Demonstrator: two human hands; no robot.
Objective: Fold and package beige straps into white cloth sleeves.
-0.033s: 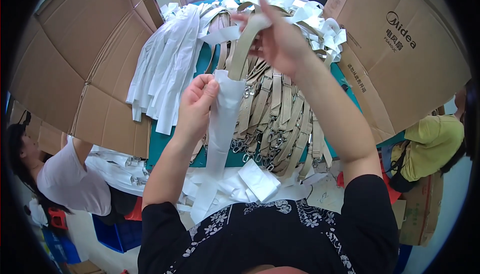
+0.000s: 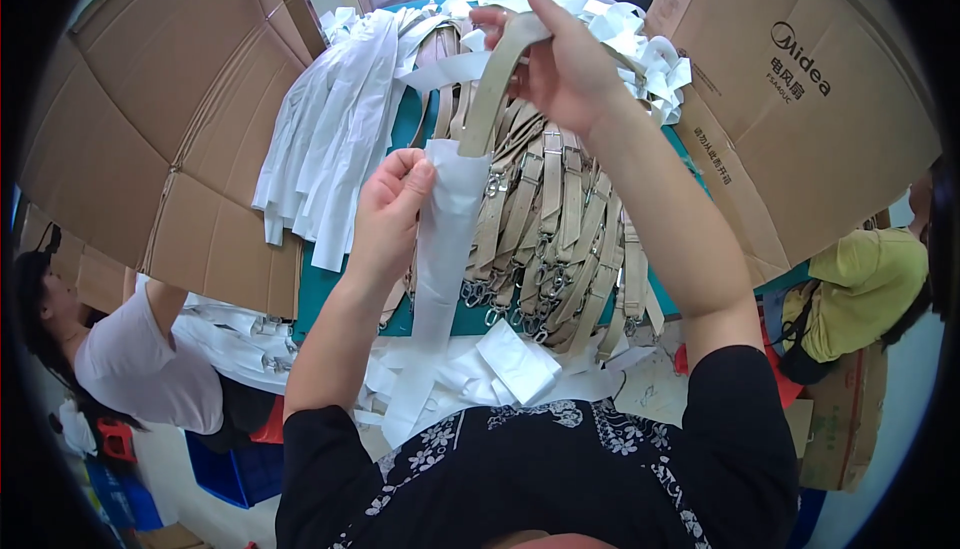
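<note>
My left hand (image 2: 393, 199) is closed, pinching the edge of a long white sleeve (image 2: 447, 219) near its top opening. The sleeve hangs down toward my lap. A beige strap (image 2: 487, 99) runs up out of that opening to my right hand (image 2: 565, 74). There the strap bends over between the raised thumb and the fingers, which are loosely curled around it. Beneath both hands lies a thick row of beige straps with metal buckles and clips (image 2: 545, 219). How far the held strap reaches inside the sleeve is hidden.
White sleeves (image 2: 335, 119) drape over the green table (image 2: 322, 274) at left. More white strips (image 2: 665, 74) are heaped at the far right. Large cardboard boxes (image 2: 170, 119) flank both sides. Crumpled white pieces (image 2: 515, 364) lie near me. One person (image 2: 150, 359) is at left, another (image 2: 870, 289) at right.
My right hand has shifted very slightly and shows sharper, with the strap still in it. My left hand and the sleeve have hardly moved.
</note>
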